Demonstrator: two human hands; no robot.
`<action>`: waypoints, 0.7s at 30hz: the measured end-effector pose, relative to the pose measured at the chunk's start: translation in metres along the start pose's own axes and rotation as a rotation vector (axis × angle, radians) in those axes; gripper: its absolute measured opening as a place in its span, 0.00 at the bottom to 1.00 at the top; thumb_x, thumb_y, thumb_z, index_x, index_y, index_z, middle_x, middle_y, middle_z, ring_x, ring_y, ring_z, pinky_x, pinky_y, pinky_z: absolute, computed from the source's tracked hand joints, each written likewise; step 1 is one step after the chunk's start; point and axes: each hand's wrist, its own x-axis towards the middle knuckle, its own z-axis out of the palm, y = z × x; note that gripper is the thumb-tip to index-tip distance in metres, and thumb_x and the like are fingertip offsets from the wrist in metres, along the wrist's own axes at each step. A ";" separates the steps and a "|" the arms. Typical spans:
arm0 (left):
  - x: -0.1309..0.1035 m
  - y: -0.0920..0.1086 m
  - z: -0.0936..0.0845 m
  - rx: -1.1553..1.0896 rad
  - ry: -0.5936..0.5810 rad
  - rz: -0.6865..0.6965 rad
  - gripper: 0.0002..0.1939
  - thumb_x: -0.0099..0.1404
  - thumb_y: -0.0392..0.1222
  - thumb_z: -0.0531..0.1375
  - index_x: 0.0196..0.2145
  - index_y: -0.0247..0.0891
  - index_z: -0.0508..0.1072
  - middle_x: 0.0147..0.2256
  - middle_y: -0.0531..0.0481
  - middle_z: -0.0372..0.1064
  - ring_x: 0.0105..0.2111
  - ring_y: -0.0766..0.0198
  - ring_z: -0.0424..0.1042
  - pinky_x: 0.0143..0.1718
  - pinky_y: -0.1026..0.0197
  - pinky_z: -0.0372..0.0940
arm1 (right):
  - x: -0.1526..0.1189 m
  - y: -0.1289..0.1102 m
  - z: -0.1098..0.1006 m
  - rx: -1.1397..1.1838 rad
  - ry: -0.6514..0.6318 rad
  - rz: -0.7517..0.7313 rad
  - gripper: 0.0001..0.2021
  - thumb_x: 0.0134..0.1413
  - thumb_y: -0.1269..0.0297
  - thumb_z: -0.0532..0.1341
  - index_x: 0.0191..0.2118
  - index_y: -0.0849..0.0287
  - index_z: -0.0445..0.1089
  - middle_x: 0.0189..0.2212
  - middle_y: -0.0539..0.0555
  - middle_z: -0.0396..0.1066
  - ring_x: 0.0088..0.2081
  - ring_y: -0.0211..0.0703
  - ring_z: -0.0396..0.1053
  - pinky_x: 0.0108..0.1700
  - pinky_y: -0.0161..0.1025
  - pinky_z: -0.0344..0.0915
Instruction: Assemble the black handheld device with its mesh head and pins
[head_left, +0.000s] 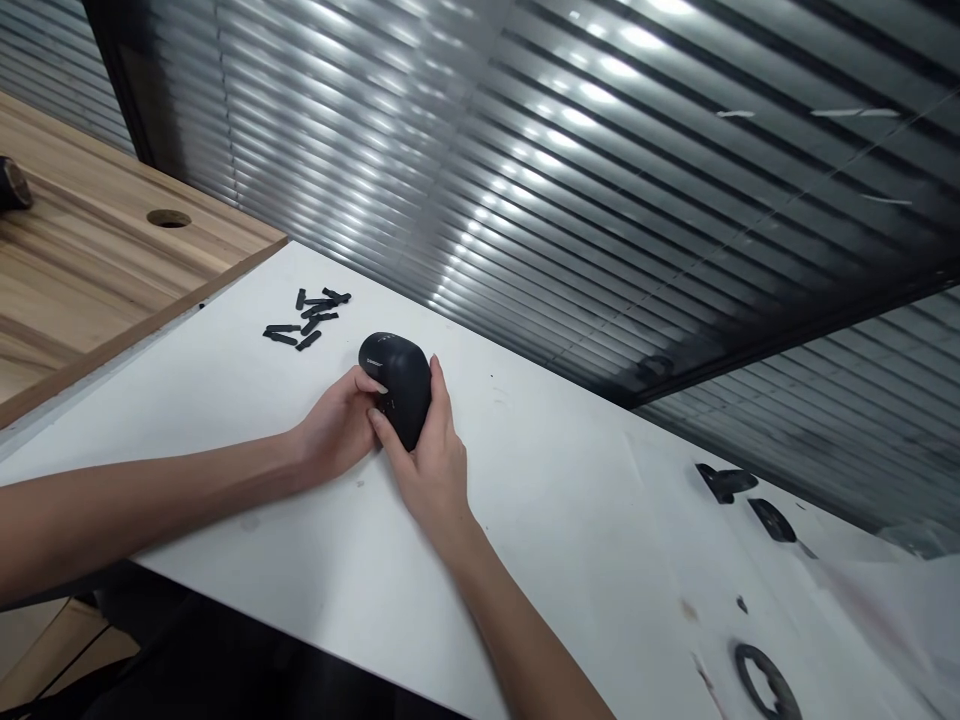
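Both hands sit at the centre of the frame, closed around one black rounded device that rests on the white desk. I note the left hand grips it from the left side, thumb laid on the near face of the device. I note the right hand wraps the right side, fingers curled up along the shell and thumb pressed on the front by a few small buttons. A pale printed mark shows on the top end of the device; I cannot read it.

Just above and left of the hands, a loose cluster of small black plastic pieces lies on the desk, apart from the device. At the right of the frame two dark parts and lie near the far edge. A black ring-shaped part lies at the lower right corner.

A wooden desk with a round cable hole adjoins at the upper left. Closed blinds fill the upper frame.
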 end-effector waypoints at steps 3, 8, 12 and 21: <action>0.000 0.001 0.000 -0.011 -0.002 -0.002 0.06 0.54 0.39 0.62 0.31 0.39 0.76 0.37 0.47 0.76 0.47 0.48 0.74 0.52 0.51 0.69 | 0.000 0.001 0.001 -0.009 0.001 -0.015 0.44 0.65 0.41 0.59 0.78 0.44 0.38 0.70 0.62 0.59 0.59 0.69 0.72 0.50 0.59 0.75; -0.001 -0.003 0.000 -0.029 0.061 0.022 0.05 0.51 0.35 0.61 0.29 0.38 0.72 0.32 0.50 0.71 0.38 0.57 0.71 0.43 0.58 0.69 | -0.003 -0.004 0.001 0.016 0.017 -0.007 0.43 0.66 0.42 0.59 0.77 0.44 0.38 0.70 0.62 0.60 0.57 0.65 0.74 0.49 0.56 0.76; -0.003 -0.005 0.000 -0.021 0.124 0.043 0.09 0.48 0.29 0.60 0.28 0.38 0.70 0.28 0.54 0.65 0.31 0.66 0.66 0.36 0.65 0.66 | -0.004 -0.007 0.002 0.105 0.001 0.018 0.43 0.66 0.42 0.60 0.77 0.45 0.38 0.70 0.61 0.59 0.59 0.63 0.72 0.52 0.56 0.75; -0.001 -0.003 -0.001 0.097 -0.007 0.062 0.13 0.56 0.34 0.63 0.40 0.43 0.75 0.39 0.54 0.72 0.46 0.58 0.71 0.54 0.56 0.65 | 0.008 0.007 0.001 0.373 0.020 0.007 0.40 0.62 0.47 0.66 0.73 0.46 0.49 0.60 0.59 0.72 0.59 0.58 0.73 0.60 0.57 0.70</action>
